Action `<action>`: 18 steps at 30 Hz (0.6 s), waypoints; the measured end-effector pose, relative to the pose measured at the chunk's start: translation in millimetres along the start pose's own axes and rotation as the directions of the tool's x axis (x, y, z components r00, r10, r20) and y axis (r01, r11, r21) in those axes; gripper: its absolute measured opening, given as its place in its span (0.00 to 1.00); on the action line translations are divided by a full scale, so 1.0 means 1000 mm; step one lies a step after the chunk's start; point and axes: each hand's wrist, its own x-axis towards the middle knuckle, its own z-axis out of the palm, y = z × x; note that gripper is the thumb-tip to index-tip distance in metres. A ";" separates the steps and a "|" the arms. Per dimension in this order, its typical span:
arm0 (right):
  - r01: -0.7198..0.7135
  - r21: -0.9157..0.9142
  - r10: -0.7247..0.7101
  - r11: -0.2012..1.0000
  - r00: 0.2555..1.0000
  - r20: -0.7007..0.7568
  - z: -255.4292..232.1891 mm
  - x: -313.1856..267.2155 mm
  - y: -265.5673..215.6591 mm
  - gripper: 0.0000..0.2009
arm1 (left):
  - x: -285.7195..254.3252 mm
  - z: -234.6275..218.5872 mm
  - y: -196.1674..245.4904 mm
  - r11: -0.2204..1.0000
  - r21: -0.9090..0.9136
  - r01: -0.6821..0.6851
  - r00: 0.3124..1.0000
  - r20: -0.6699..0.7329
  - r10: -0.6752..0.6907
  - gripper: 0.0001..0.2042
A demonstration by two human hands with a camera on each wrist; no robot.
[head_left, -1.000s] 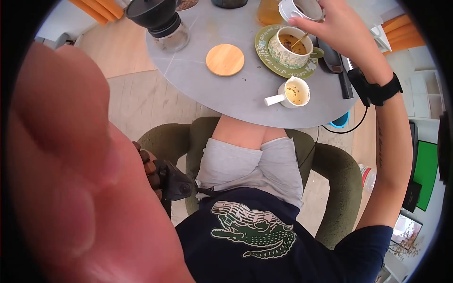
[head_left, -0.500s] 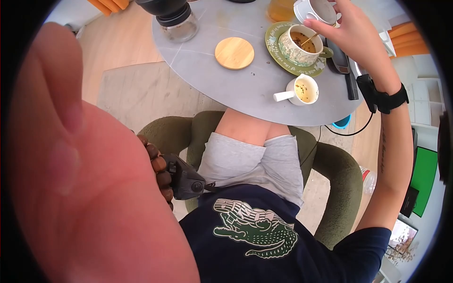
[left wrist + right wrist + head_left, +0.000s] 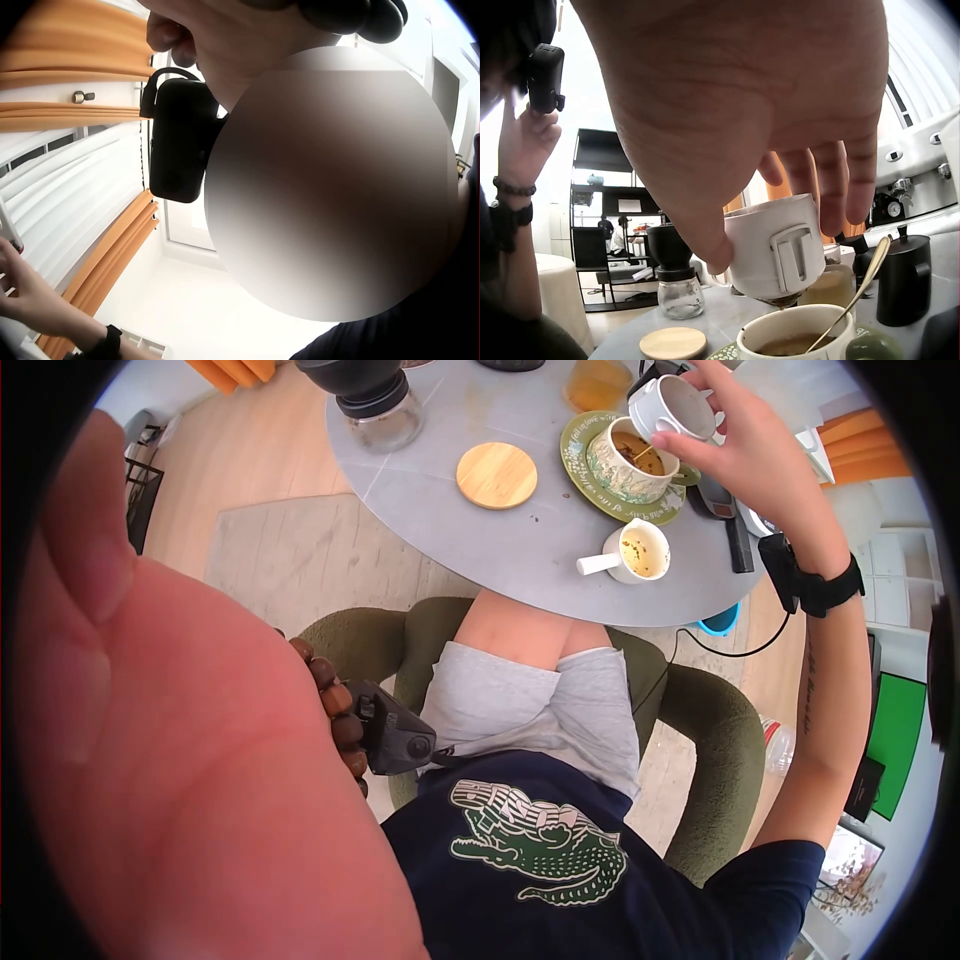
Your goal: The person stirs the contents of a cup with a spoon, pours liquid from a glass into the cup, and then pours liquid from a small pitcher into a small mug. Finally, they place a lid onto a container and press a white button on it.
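My right hand pinches a small white filter cup, thumb on one side and fingers on the other. Dark wet bits cling to the underside of the filter cup, which hangs tilted close over a patterned teacup. Brown liquid and a gold spoon are in the teacup, which stands on a green saucer. My raised left hand fills the left of the head view. In the right wrist view, that left hand is by a black head-worn camera, fingers loosely bent.
A small white handled pot with yellowish residue stands near the table's front edge. A round wooden lid lies left of the saucer. Farther left is a black-topped glass grinder. Beyond the teacup stand an amber-filled vessel and a black pitcher.
The head view has shifted, carrying the table things right. The filter cup stays over the teacup and now sits slightly lower against it. My left hand shifts slightly by the head.
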 end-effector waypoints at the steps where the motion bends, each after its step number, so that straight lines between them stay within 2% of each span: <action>1: -0.001 -0.003 0.001 1.000 1.000 -0.003 0.001 -0.002 0.000 0.37 | 0.000 -0.001 0.000 1.000 0.004 0.007 1.000 0.001 -0.007 0.20; 7: -0.146 0.006 0.144 0.989 0.980 0.140 -0.006 -0.003 -0.014 0.39 | -0.002 -0.003 0.003 1.000 0.009 -0.008 1.000 -0.007 0.008 0.17; 10: -0.068 0.021 0.064 0.997 0.988 0.141 0.000 -0.004 -0.007 0.39 | -0.002 -0.003 0.003 1.000 0.020 0.008 1.000 -0.016 -0.007 0.16; 12: 0.087 0.009 -0.087 0.996 0.989 0.117 0.014 -0.005 0.012 0.41 | 0.000 -0.007 0.005 1.000 0.027 0.010 1.000 -0.006 -0.010 0.15; 13: 0.091 0.017 -0.092 0.996 0.988 0.122 0.018 -0.005 0.012 0.41 | 0.000 -0.007 0.005 0.999 0.029 0.015 1.000 -0.006 -0.015 0.14; 15: 0.111 -0.009 -0.111 0.994 0.993 0.049 0.021 -0.006 0.013 0.31 | 0.002 -0.005 0.008 0.999 0.042 0.011 1.000 -0.006 -0.011 0.14; 16: 0.109 -0.013 -0.108 0.994 0.993 0.042 0.023 -0.006 0.013 0.31 | 0.006 -0.002 0.010 0.999 0.052 0.003 1.000 -0.008 -0.002 0.13; 18: -0.051 0.057 0.042 0.997 0.988 0.150 0.030 -0.008 0.015 0.42 | 0.010 0.006 0.013 0.997 0.074 -0.009 1.000 -0.003 0.010 0.13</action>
